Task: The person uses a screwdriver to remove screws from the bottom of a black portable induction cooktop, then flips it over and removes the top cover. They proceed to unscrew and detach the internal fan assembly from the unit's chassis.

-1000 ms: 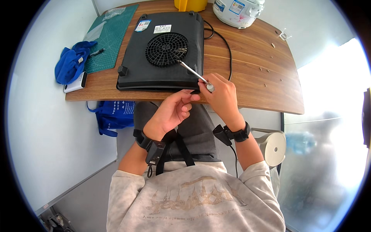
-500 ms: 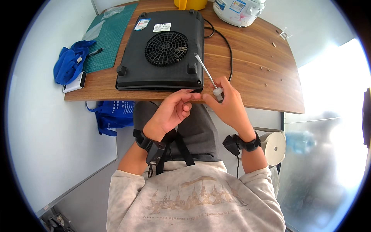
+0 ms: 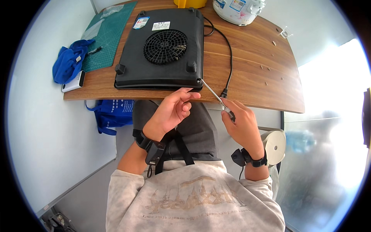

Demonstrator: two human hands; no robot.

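A flat black appliance (image 3: 143, 67) lies underside up at the table's front, with a round fan grille (image 3: 165, 45) and corner feet. My right hand (image 3: 239, 123) grips a screwdriver (image 3: 210, 91) by its handle; the tip meets the appliance's front-right corner at a small hole. My left hand (image 3: 174, 108) is just below the front edge, its index fingertip touching or very near that edge, the other fingers loosely bent and apart. A black power cord (image 3: 230, 58) runs from the back down the right side, its plug beside the screwdriver shaft.
On the wooden table (image 3: 266, 92) are a green mat (image 3: 106, 42), blue cloth (image 3: 67, 63), white device (image 3: 71, 85), yellow container (image 3: 189, 3), white cooker (image 3: 237, 11) and several small pieces at right. A blue bag (image 3: 112, 112) is below; white walls flank the table.
My right hand has moved down and right. The screwdriver's tip has left the area near the grille and now sits at the front-right corner. My left hand has barely moved.
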